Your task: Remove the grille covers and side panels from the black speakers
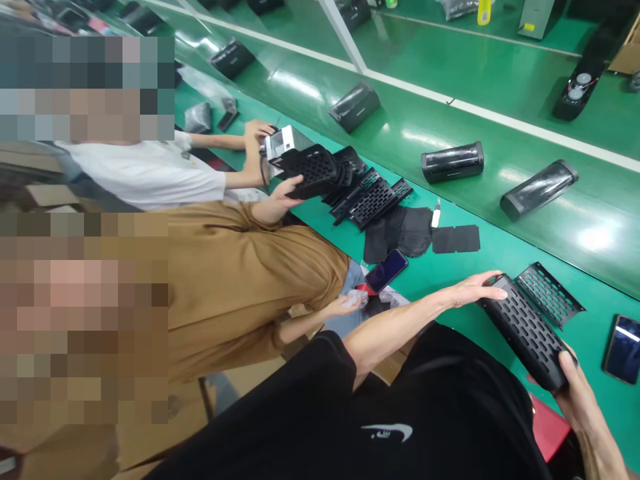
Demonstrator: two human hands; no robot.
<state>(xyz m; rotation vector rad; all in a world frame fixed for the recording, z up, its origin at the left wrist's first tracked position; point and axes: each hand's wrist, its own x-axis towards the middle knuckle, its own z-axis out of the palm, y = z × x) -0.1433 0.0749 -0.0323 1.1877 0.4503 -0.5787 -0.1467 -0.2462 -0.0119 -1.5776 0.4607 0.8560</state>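
Both our hands are on one perforated grille (525,333), one at each end and so well apart. Our left hand (473,290) lies over the far end with its fingers stretched flat, not curled round as far as we can see. Our right hand (575,390) clamps the near end, thumb on top of the mesh.

The grille is off the green table (500,263), just above its near edge. Its long axis runs from the left hand to the right hand, slanting toward our body. Neither hand is nearer than the other, since each has its own end.

We count one more loose grille panel (550,293) lying on the table just beyond the one we hold, nearer our left hand. Two phones show, one (623,350) by our right hand and one (386,270) further along. A heap of grilles (373,197) lies beside black fabric pieces (400,230). On the conveyor (575,127) we count four speaker bodies clearly, the nearest (539,189) well apart from us. Two co-workers sit alongside, and one's hand (285,190) holds another grille.
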